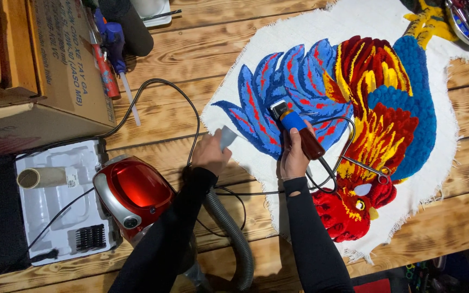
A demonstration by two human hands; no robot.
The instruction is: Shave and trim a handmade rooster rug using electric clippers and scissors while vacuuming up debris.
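a person in black sleeves works over a tufted rooster rug (375, 103) spread on a scorched, heavily grained wooden plank table (180, 54). the right hand (294, 154) is wrapped tight around an electric trimmer (298, 129) with a blue body and dark red grip, its blade head resting on the blue tail feathers of the rug. the left hand (210, 154) is closed on the grey nozzle (227, 137) of a vacuum hose, the nozzle tip lying at the white backing cloth just beside the tail feathers. the two hands are near each other but apart. the ribbed grey hose (229, 228) curves down toward the lower edge of the view, beside a red canister vacuum cleaner (131, 192) sitting on the table to the left. a black power cord (191, 108) loops across the planks from the trimmer's end. a pair of scissors (362, 165) lies on the rug near the rooster's red head. at far left, a white moulded tray (55, 217) holds a cardboard tube (42, 177) and a black comb attachment (90, 237). a brown cardboard box (44, 70) stands above it, with a glue gun (112, 38) just beside it.
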